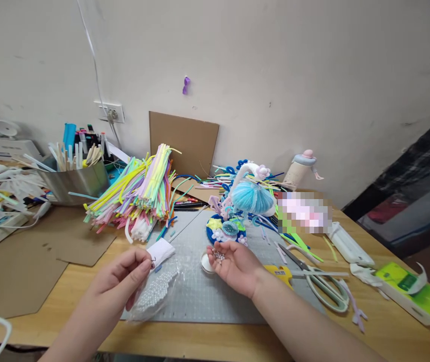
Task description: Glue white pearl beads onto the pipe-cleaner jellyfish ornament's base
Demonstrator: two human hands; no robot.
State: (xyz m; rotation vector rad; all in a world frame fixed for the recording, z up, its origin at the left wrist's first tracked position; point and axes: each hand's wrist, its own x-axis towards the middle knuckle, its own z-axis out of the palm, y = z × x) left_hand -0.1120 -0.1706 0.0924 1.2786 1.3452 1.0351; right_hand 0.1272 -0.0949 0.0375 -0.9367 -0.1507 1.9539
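Observation:
My left hand point(128, 279) pinches the edge of a clear plastic bag point(158, 289), which hangs over the cutting mat and has many small pearly beads inside. My right hand point(235, 266) is turned palm up, its fingers curled around a little heap of pearly beads point(218, 255). Partly behind the right fingertips stands a small round white container point(206, 262). Just beyond is a pipe-cleaner ornament with a blue fluffy shade point(251, 197) and a round dark-blue base point(228, 229) bearing flowers and a yellow star.
Grey cutting mat point(200, 296) lies under both hands. To the right are scissors point(326, 286), a yellow-handled tool point(281, 274) and a green box point(413, 291). Bundled pipe cleaners point(143, 191) and a metal pot of sticks point(74, 183) stand left. A bottle point(300, 168) is near the wall.

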